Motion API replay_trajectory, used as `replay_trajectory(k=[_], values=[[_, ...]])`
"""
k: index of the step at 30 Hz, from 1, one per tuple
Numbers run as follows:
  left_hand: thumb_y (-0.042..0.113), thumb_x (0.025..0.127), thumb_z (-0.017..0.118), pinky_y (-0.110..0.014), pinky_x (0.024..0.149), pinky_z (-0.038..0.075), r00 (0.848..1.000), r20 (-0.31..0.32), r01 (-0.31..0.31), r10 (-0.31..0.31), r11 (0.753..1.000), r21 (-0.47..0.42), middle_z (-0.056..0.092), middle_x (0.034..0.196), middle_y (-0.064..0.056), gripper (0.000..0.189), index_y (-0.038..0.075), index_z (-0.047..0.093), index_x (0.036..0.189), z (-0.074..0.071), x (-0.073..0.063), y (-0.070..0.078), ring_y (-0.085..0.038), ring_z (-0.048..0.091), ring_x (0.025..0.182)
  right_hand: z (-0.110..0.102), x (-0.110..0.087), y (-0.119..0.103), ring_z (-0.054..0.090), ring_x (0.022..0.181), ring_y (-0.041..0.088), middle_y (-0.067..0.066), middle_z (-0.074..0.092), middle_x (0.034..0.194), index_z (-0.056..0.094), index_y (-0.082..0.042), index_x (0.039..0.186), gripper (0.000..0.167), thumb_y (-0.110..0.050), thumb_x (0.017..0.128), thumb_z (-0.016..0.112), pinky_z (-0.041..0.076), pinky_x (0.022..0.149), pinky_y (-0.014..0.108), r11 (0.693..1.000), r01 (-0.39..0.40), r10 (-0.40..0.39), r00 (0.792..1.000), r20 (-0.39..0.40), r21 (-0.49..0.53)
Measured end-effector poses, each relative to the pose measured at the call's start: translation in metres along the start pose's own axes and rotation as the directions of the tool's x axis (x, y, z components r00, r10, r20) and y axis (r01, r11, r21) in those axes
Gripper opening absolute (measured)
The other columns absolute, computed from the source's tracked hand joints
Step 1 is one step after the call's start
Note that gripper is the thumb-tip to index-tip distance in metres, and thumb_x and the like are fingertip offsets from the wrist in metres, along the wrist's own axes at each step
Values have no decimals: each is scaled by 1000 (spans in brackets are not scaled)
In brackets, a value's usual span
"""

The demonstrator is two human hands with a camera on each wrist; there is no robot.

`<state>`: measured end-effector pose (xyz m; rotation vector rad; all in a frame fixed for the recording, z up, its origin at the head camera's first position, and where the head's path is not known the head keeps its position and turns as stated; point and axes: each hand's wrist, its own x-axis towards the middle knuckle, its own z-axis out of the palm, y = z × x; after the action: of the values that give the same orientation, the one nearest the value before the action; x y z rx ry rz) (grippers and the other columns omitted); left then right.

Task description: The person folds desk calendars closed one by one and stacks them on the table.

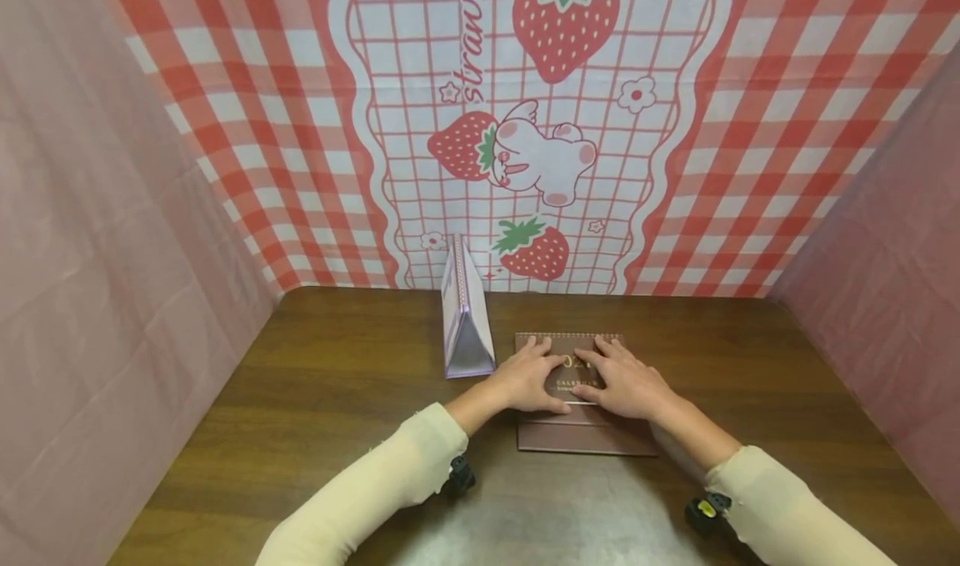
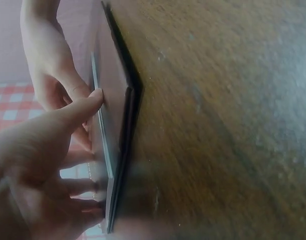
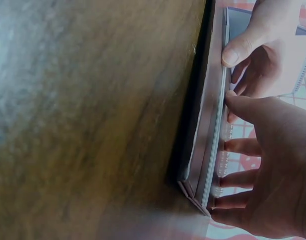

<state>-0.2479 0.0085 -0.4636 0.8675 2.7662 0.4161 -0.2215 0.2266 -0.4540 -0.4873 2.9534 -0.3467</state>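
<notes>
A brown desk calendar (image 1: 585, 439) with gold lettering and a spiral-bound top edge lies flattened on the table. My left hand (image 1: 528, 378) rests on the left part of its cover, fingers spread. On the right part rests my right hand (image 1: 630, 383), its fingers also spread and pointing toward the spiral. In the left wrist view, the left thumb touches the edge of the page stack (image 2: 103, 135). The right wrist view shows both thumbs at the page edge, with the cover board (image 3: 195, 155) reaching out below the pages. Neither hand grips the calendar.
Left of the hands stands a second desk calendar (image 1: 480, 341), propped as a white and purple triangle. The wooden table (image 1: 337, 383) runs back to a red checked strawberry cloth (image 1: 525, 157). Pink curtains (image 1: 112, 257) hang at both sides.
</notes>
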Motion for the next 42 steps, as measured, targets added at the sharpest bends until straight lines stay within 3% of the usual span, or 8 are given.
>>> replay_trajectory(k=[5,8,16,20,28,32,42], values=[[58,96,86,-53,139,41,1000,18,-9,9,1000,-8,36,185,-19,87,19,56,167,3,5,-6,-46,31,174,2,0,0,31,166,64,35,38,178,60,-10,163,75,-53,104,78,47,109,92,1000,-6,6,1000,-12,9],[49,96,89,-54,141,37,999,50,-5,7,999,-43,32,186,-20,85,16,56,168,-10,-4,0,-46,25,176,1,1,0,29,167,63,34,37,179,60,-11,163,74,-52,104,78,45,111,93,1000,-10,10,1000,-7,17],[44,98,89,-56,141,37,999,51,-5,7,998,-58,31,186,-21,77,17,60,164,-17,-14,5,-47,24,176,-4,-5,-4,38,163,62,35,43,176,67,-11,157,66,-48,103,81,50,104,92,1000,19,-19,1000,-19,15],[47,97,89,-58,139,40,999,46,-10,11,999,-32,32,186,-18,76,21,62,163,-6,-12,1,-48,25,175,-6,-14,-9,48,157,61,35,48,172,69,-10,154,64,-44,102,84,54,99,89,999,48,-48,999,-23,0],[61,91,89,-64,131,48,1000,1,-15,15,998,69,36,186,-9,81,32,63,162,42,8,-23,-44,36,172,-7,-30,-16,53,153,60,33,52,170,68,-13,155,64,-39,100,87,52,99,91,999,43,-43,999,8,-3],[64,90,90,-60,132,49,1000,-17,-13,15,994,106,41,184,-9,81,32,65,160,48,8,-25,-43,41,170,-5,-31,-17,53,153,60,32,52,170,68,-13,154,63,-36,99,88,53,101,90,1000,30,-30,1000,9,8],[61,89,91,-58,135,45,999,-33,-13,15,997,74,41,183,-10,79,32,67,158,50,7,-25,-44,40,170,-5,-31,-19,56,151,58,31,55,168,69,-14,153,64,-37,97,89,55,100,86,1000,21,-21,1000,0,11]])
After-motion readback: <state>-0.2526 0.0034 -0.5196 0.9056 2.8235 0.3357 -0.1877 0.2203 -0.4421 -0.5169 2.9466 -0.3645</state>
